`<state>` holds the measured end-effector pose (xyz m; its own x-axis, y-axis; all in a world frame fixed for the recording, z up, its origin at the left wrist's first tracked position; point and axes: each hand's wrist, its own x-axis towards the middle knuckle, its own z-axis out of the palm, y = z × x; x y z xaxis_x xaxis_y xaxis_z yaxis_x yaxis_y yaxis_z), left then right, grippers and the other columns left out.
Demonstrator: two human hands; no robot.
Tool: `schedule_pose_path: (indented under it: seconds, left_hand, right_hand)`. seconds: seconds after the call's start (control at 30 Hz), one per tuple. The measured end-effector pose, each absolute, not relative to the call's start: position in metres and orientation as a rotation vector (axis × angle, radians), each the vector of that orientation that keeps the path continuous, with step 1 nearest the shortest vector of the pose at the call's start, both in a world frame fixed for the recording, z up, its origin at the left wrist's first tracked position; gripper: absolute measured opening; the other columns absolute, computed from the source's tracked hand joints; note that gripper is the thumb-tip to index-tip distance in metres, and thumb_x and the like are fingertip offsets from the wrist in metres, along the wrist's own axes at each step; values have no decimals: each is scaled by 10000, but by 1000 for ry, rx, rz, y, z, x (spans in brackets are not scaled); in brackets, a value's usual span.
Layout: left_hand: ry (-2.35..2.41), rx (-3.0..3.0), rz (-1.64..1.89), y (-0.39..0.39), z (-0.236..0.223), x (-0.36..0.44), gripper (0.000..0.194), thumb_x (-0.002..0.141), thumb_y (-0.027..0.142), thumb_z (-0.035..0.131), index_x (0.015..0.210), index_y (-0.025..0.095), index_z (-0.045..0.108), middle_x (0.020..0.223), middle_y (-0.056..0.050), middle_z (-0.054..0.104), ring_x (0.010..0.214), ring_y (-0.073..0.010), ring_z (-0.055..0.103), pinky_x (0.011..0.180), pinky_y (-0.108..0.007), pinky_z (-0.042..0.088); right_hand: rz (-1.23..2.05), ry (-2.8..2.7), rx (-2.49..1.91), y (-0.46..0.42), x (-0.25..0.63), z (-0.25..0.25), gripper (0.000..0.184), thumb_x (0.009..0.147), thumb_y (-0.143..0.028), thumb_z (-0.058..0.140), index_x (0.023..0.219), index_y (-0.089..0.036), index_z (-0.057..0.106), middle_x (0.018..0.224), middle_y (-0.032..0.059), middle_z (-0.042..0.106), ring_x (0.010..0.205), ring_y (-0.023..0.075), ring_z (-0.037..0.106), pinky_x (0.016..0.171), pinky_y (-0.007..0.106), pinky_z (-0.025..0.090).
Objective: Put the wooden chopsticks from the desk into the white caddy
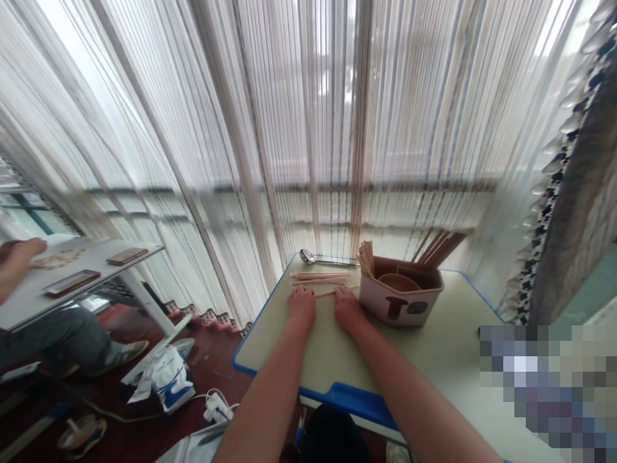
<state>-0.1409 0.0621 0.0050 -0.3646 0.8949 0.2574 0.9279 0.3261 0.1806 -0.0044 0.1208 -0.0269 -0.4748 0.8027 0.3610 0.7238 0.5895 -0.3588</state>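
Note:
A pale wooden chopstick [324, 293] spans the gap between my two hands, low over the table. My left hand [302, 305] closes its fingers on the left end. My right hand [347, 307] is closed on the other end, beside the pinkish-brown utensil holder [393, 307]. Just beyond my hands lie several wooden chopsticks [321, 277], side by side. Behind them rests a metal slotted spoon [307, 256], its handle pointing right. In the holder, a bundle of light sticks [366, 258] stands at left and darker brown chopsticks [438, 249] lean out at right.
The cream table [308, 360] has a blue edge, with a sheer curtain [318, 128] behind. At left, another person's hand [22, 254] is over a white table [29, 305]. A white bag [168, 379] and a power strip [216, 406] lie on the floor.

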Motion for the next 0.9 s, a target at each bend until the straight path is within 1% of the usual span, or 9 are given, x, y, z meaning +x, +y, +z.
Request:
schedule_pose_path:
  seconds: [0.13, 0.27, 0.43, 0.53, 0.63, 0.7, 0.77, 0.83, 0.9]
  left_hand:
    - [-2501, -1735, -483, 58, 6, -146, 241, 887, 249, 418, 982, 193, 633, 1057, -97, 615, 1032, -217, 530, 892, -347, 405]
    - [-2480, -1778, -476, 53, 5, -149, 263, 889, 253, 410, 1008, 220, 643, 1069, -91, 621, 1052, -232, 522, 904, -373, 402]
    - [-2499, -1767, -467, 50, 6, -149, 259, 877, 258, 422, 984, 223, 654, 1069, -90, 623, 1046, -248, 528, 893, -387, 415]
    - [-2553, -1695, -538, 50, 7, -150, 262, 877, 252, 412, 987, 212, 646, 1079, -88, 620, 1035, -242, 541, 890, -370, 421]
    - [-2620, -1605, -646, 50, 8, -153, 263, 874, 214, 399, 983, 203, 637, 1092, -89, 617, 1034, -231, 552, 901, -365, 418]
    - [-2662, -1556, -731, 51, 8, -156, 258, 872, 205, 396, 975, 200, 633, 1094, -93, 617, 1030, -227, 560, 906, -367, 419]
    - [-2693, -1522, -830, 53, 8, -159, 248, 871, 210, 403, 972, 195, 629, 1090, -96, 620, 1027, -224, 566, 902, -359, 424]
    - [-2721, -1518, -946, 54, 8, -161, 243, 873, 217, 409, 986, 185, 623, 1099, -96, 622, 1034, -217, 568, 900, -344, 427]
    - [-2753, -1549, -1037, 55, 9, -162, 243, 871, 217, 417, 1000, 180, 619, 1111, -90, 627, 1037, -210, 572, 898, -335, 427]
  right_hand:
    - [233, -2327, -1194, 119, -3, -24, 454, 829, -76, 360, 1246, -56, 538, 1238, 166, 564, 1200, 228, 446, 1045, 324, 297]
    - [260, -2323, -1158, 116, -1, -20, 439, 827, -72, 374, 1225, -85, 558, 1215, 146, 576, 1177, 207, 458, 1023, 300, 319]
    - [307, -2290, -1133, 115, 0, -19, 431, 812, -58, 390, 1189, -126, 589, 1227, 127, 575, 1178, 206, 459, 1024, 313, 319]
    - [340, -2243, -1121, 113, 0, -18, 436, 785, -52, 411, 1169, -131, 601, 1245, 132, 561, 1193, 225, 444, 1038, 345, 307]
    - [389, -2168, -1096, 111, 1, -15, 410, 774, -68, 430, 1133, -135, 616, 1214, 131, 567, 1172, 229, 455, 1039, 344, 307]
    - [448, -2116, -1072, 110, 3, -13, 343, 793, -114, 443, 1077, -144, 634, 1134, 116, 603, 1103, 212, 507, 999, 318, 355]
    - [526, -2058, -1063, 111, 5, -11, 275, 827, -185, 442, 1009, -146, 645, 1033, 102, 638, 982, 193, 570, 916, 301, 421]
    - [609, -1988, -1071, 112, 5, -11, 269, 857, -263, 430, 967, -143, 645, 956, 98, 661, 859, 182, 607, 823, 299, 468]
    - [686, -1912, -1075, 112, 4, -11, 310, 875, -340, 415, 986, -144, 629, 936, 97, 676, 798, 179, 624, 760, 300, 490]
